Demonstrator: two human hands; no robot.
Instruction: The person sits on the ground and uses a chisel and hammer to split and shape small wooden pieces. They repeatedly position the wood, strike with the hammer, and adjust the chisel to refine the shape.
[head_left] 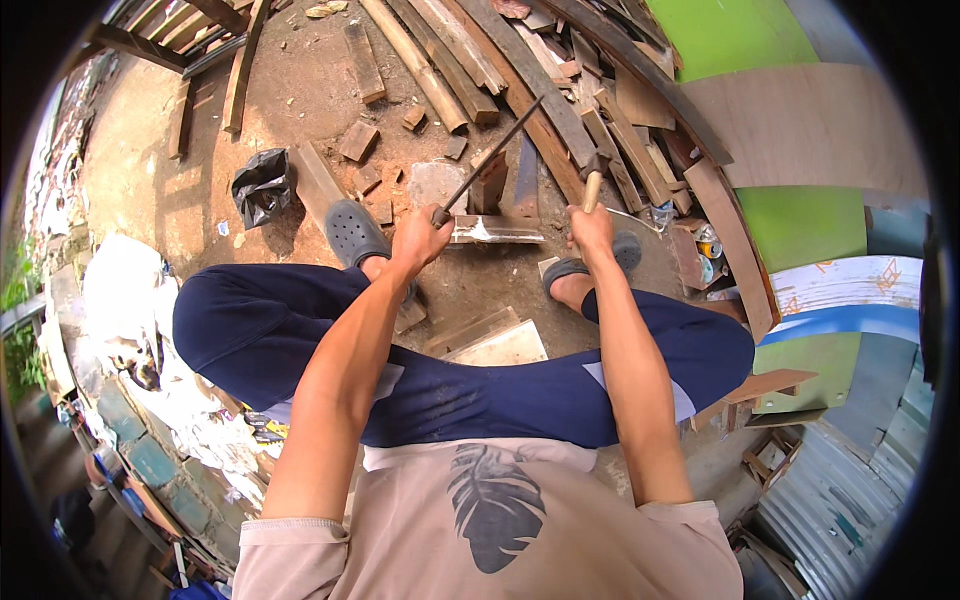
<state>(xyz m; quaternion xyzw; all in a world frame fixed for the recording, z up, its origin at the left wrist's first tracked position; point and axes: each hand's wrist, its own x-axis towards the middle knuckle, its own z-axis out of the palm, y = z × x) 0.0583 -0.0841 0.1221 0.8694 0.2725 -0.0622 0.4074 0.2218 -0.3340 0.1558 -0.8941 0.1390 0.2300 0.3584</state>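
1. The left hand [420, 238] is seen closed tight around the lower end of a long dark metal rod [490, 160], which slants up and to the right, away from the body.
2. The right hand [590, 228] is wrapped around the pale wooden handle of a hammer [593, 178]; its dark head is held raised, above the hand and clear of the work.
3. Between the two hands, on the bare earth floor [300, 90], a shiny flat metal piece [497, 232] is seen lying, with a short upright wooden block [490, 185] just behind it. Whether the rod's lower tip touches the metal piece cannot be told, as the fist covers that end.
4. The work is judged to be in mid-course: both tools are gripped and positioned, the hammer is lifted, and no contact with rod or metal is shown. How much has been shaped or cut cannot be read from the metal piece; blows are judged to remain.
5. A squat is kept over the spot, with a grey clog [355, 232] beside the left hand and a sandalled foot under the right.
6. Scattered about are rough planks [450, 60], small wood offcuts, a crumpled black plastic bag [262, 185] at the left, and a pale board [505, 345] between the knees.
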